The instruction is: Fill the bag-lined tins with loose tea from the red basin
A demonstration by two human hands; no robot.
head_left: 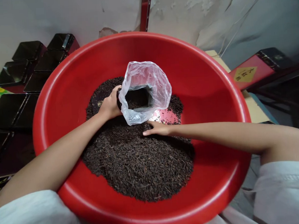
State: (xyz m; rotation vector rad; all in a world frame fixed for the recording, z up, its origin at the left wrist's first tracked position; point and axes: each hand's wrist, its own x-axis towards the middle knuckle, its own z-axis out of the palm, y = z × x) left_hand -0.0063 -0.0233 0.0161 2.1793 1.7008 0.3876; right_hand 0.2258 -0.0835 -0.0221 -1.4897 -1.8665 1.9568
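Observation:
A big red plastic basin (pixel 67 80) fills the view and holds a heap of dark loose tea leaves (pixel 140 163). In the middle stands a clear plastic bag (pixel 157 82), open at the top, lining a red box (pixel 167 117) that is partly sunk in the leaves. My left hand (pixel 110 106) grips the bag's left edge and the box side. My right hand (pixel 158 128) lies flat on the leaves just in front of the bag, fingers stretched out and pointing left.
Several black open tins (pixel 13 72) stand in rows on the left beside the basin. A red box with a yellow label (pixel 249 72) lies at the right on a cardboard surface. A peeling grey wall (pixel 196 13) rises behind.

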